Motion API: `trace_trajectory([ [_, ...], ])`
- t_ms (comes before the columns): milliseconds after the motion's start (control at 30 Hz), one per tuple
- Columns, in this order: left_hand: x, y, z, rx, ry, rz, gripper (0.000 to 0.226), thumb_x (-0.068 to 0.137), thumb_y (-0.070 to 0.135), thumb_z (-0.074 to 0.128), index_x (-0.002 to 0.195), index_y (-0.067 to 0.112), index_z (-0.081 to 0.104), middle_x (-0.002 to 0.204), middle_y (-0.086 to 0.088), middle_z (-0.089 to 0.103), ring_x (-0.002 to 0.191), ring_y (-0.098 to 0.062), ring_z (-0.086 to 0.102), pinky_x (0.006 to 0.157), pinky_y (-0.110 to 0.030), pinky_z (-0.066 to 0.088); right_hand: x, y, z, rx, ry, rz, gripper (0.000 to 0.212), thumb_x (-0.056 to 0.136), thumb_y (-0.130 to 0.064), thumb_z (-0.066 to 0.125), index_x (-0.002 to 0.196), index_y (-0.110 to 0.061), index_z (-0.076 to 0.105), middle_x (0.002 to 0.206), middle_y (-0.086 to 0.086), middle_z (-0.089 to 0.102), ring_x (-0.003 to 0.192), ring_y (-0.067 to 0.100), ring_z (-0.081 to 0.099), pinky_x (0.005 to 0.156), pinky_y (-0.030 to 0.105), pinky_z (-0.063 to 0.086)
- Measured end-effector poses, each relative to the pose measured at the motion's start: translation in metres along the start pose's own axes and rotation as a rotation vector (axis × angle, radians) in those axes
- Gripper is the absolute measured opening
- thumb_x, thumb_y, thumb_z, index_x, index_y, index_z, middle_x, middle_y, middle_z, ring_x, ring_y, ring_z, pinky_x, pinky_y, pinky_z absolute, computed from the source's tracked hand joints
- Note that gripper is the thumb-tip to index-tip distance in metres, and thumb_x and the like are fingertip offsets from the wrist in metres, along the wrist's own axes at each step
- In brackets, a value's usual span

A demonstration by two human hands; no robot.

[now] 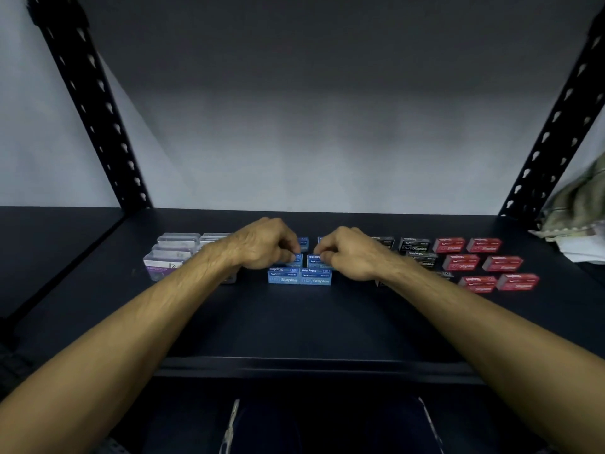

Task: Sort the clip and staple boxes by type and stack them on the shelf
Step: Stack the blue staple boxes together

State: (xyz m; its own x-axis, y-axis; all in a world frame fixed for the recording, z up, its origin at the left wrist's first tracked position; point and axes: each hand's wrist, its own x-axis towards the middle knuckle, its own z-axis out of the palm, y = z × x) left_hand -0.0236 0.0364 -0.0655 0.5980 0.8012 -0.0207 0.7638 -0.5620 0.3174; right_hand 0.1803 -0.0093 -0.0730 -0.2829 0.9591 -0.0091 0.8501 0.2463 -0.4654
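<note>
Blue staple boxes [299, 277] sit in rows at the middle of the dark shelf [294, 322]. My left hand [262, 244] pinches a blue staple box [296, 258] in the second row, and my right hand [350, 253] pinches the blue box [314, 258] beside it. Clear paper clip boxes [170, 253] stand in a group at the left, partly hidden by my left forearm. Black staple boxes [414, 245] lie right of my right hand. Red staple boxes [484, 262] fill the far right in rows.
Black perforated shelf posts [98, 103] rise at the left and at the right [553, 126]. Crumpled cloth and paper [579, 211] lie at the shelf's right end. The shelf's front edge [294, 365] runs below my forearms.
</note>
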Motion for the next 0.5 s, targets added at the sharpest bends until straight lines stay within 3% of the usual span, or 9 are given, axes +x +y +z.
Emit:
trace_trajectory([
  [133, -0.002, -0.002, 0.000, -0.027, -0.024, 0.006, 0.019, 0.089, 0.025, 0.071, 0.108, 0.023, 0.074, 0.094, 0.015, 0.069, 0.060, 0.021, 0.055, 0.065, -0.007, 0.038, 0.002, -0.004, 0.002, 0.006, -0.008, -0.011, 0.026, 0.098, -0.018, 0.055, 0.119, -0.018, 0.071, 0.121, -0.002, 0.069, 0.108, 0.011, 0.062, 0.087, 0.022, 0.043],
  [300, -0.003, -0.001, -0.002, -0.019, -0.034, 0.008, 0.020, 0.090, 0.026, 0.070, 0.110, 0.025, 0.074, 0.091, 0.017, 0.068, 0.059, 0.017, 0.057, 0.066, -0.009, 0.041, 0.003, -0.004, 0.003, -0.005, -0.025, -0.005, 0.024, 0.098, -0.021, 0.054, 0.114, -0.021, 0.072, 0.116, -0.003, 0.071, 0.104, 0.012, 0.064, 0.091, 0.028, 0.049],
  [400, -0.007, 0.002, -0.005, -0.026, -0.043, 0.008, 0.018, 0.095, 0.032, 0.061, 0.107, 0.026, 0.074, 0.089, 0.017, 0.070, 0.065, 0.008, 0.060, 0.073, -0.020, 0.048, 0.004, -0.003, 0.002, 0.007, -0.062, 0.020, 0.025, 0.097, -0.035, 0.052, 0.106, -0.023, 0.072, 0.110, -0.001, 0.072, 0.101, 0.018, 0.066, 0.092, 0.040, 0.053],
  [500, -0.013, 0.007, -0.008, -0.037, -0.079, -0.035, 0.025, 0.096, 0.042, 0.055, 0.108, 0.028, 0.073, 0.099, 0.012, 0.072, 0.089, -0.004, 0.066, 0.086, -0.031, 0.052, 0.004, -0.003, 0.001, -0.018, -0.118, 0.047, 0.042, 0.085, -0.059, 0.056, 0.115, -0.031, 0.068, 0.115, -0.009, 0.067, 0.100, 0.011, 0.061, 0.090, 0.036, 0.050],
])
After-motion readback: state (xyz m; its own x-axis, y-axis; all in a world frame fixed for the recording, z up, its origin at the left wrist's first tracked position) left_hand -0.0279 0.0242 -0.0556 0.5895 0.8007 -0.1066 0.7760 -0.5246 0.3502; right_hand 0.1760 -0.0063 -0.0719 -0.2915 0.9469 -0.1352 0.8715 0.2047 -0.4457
